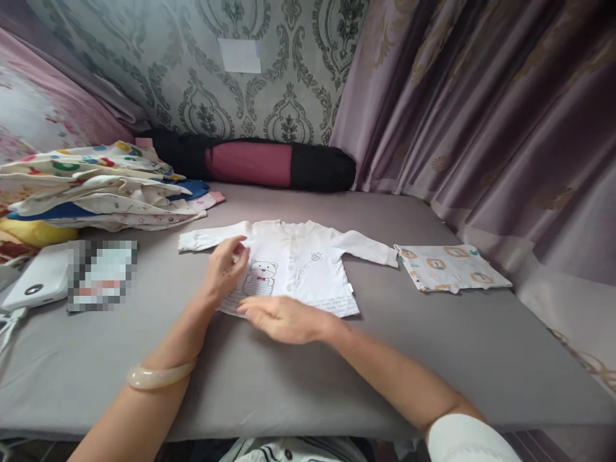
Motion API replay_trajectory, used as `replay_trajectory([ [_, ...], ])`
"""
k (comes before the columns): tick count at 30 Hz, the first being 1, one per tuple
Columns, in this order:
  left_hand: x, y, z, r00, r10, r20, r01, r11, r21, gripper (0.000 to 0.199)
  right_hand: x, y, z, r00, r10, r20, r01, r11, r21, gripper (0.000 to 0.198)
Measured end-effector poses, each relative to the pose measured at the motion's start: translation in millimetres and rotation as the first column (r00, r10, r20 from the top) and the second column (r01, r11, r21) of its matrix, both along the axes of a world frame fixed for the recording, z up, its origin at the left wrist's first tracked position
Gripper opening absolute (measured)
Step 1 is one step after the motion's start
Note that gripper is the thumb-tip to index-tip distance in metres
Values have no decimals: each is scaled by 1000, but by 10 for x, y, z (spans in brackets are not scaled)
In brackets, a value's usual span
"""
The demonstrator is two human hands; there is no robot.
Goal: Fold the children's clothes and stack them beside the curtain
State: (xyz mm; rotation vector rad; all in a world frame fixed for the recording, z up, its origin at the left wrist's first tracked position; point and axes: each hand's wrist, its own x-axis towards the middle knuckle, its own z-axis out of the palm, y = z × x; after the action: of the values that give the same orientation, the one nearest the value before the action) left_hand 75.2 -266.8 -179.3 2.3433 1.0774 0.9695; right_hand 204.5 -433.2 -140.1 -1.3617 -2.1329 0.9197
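Observation:
A small white baby shirt (312, 276) lies spread front-up with both sleeves stretched out sideways. It has a bear print, a bee print and a row of snaps down the front. My left hand (226, 269) is at the shirt's left side, beside the bear, fingers slightly bent and apart. Over the bottom hem, my right hand (282, 319) extends its fingers to the left and covers part of the edge; nothing shows in its grasp. Whether either palm presses on the cloth I cannot tell.
A folded printed garment (457, 268) lies right of the shirt. At left are a heap of baby clothes (110, 186), a white device with a cable (38, 279) and a blurred-out flat object (103, 276). A black and maroon bolster (250, 163) lines the wall, with curtains at right.

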Motion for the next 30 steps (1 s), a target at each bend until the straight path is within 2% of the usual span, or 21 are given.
replay_trajectory([
  [1, 42, -76, 4, 995, -99, -23, 99, 995, -6, 38, 138, 15, -4, 991, -131, 8, 131, 991, 37, 47],
  [3, 137, -216, -21, 954, -279, -113, 280, 960, -8, 44, 406, 55, -71, 904, -404, 143, 388, 913, 125, 47],
  [4, 186, -275, -48, 921, -344, -184, 349, 937, -10, 47, 526, 74, -128, 836, -497, 235, 472, 868, 157, 49],
  [6, 277, -366, -124, 843, -408, -350, 427, 904, -24, 55, 722, 102, -262, 713, -584, 389, 561, 807, 184, 56],
  [8, 346, -420, -205, 783, -393, -482, 424, 904, -47, 60, 842, 114, -386, 633, -611, 475, 605, 773, 189, 60],
  [10, 382, -443, -268, 752, -355, -555, 388, 919, -63, 62, 895, 115, -474, 604, -618, 503, 619, 761, 193, 62],
  [21, 384, -442, -326, 706, -321, -631, 364, 929, -66, 65, 906, 112, -566, 608, -629, 484, 619, 758, 208, 65],
  [26, 396, -319, -182, 722, -371, -584, 450, 893, -11, 60, 904, 142, -458, 598, -607, 523, 618, 765, 182, 64],
  [28, 456, -201, -68, 712, -426, -559, 484, 874, -50, 53, 908, 193, -355, 595, -589, 546, 608, 775, 173, 61],
  [30, 568, -61, 30, 724, -448, -525, 457, 881, -122, 46, 923, 275, -240, 587, -580, 565, 606, 777, 167, 55],
])
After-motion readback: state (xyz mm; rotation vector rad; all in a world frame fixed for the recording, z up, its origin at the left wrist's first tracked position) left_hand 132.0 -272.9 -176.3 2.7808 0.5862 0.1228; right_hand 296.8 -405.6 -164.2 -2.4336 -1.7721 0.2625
